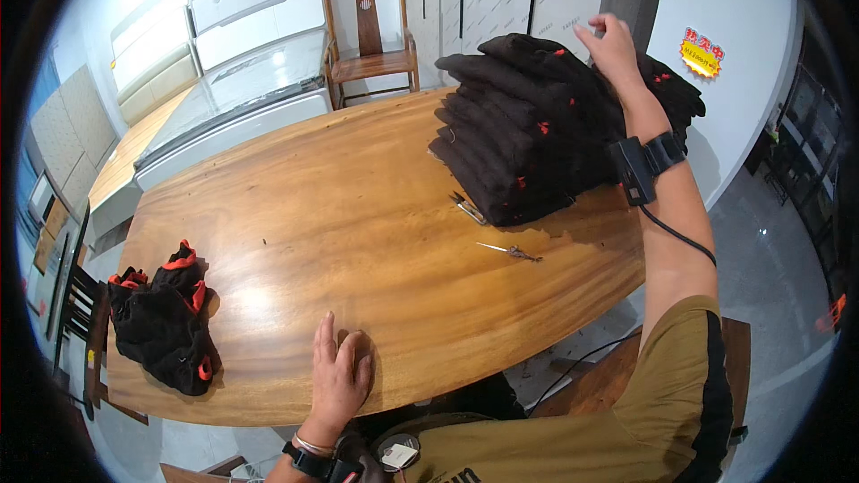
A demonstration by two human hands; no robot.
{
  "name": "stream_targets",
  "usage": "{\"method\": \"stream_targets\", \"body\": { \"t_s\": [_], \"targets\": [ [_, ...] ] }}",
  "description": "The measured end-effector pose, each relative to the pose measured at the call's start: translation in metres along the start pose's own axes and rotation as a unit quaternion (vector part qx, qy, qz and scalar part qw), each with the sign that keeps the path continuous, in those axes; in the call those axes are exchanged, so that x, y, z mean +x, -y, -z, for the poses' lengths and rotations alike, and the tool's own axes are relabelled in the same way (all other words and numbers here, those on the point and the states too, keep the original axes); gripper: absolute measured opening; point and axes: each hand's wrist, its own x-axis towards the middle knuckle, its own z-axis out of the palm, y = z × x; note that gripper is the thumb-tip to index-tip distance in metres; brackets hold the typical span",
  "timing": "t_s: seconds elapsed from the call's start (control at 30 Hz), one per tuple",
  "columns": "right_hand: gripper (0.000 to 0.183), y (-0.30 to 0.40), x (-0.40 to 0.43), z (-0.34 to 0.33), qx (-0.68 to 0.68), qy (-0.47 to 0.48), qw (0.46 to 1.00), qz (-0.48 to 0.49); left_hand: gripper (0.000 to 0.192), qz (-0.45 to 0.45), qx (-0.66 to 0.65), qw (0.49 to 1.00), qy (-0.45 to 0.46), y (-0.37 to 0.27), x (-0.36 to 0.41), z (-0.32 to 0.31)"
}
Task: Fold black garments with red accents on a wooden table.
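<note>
My left hand (341, 376) rests near the front edge of the wooden table (322, 215), fingers apart and holding nothing. My right hand (609, 47) is raised over the top of a tall stack of folded black cloth pieces (530, 127) with small red bits; its fingers are bent, and nothing shows in them. Beside the stack's lower left corner lies a pair of thread snips (468, 208). A thin pointed metal tool (503, 250) with a dark end lies a little nearer to me. At the table's left end is a crumpled black garment (163, 325) with red trim.
A wooden armchair (371, 60) stands beyond the table's far edge. Bed frames with a plastic-covered mattress (235, 90) stand at the far left. A white wall (718, 7) with a sign rises behind the stack. A black cable (678, 235) runs from my right wrist device.
</note>
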Motion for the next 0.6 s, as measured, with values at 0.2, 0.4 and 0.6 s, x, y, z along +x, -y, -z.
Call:
{"method": "stream_targets", "body": {
  "t_s": [0.2, 0.4, 0.6],
  "targets": [
    [0.028, 0.081, -0.031, 0.014, 0.147, -0.101, 0.969, 0.169, 0.035, 0.016, -0.018, 1.0, 0.005, 0.003, -0.001, 0.001],
    [0.027, 0.13, -0.063, 0.007, 0.155, -0.173, 0.926, 0.297, 0.034, -0.03, -0.071, 0.997, -0.005, 0.008, 0.005, 0.003],
    [0.019, 0.159, -0.116, 0.014, 0.26, 0.051, 0.94, 0.215, 0.035, 0.007, 0.015, 0.997, -0.076, 0.056, 0.002, 0.039]
  ]
}}
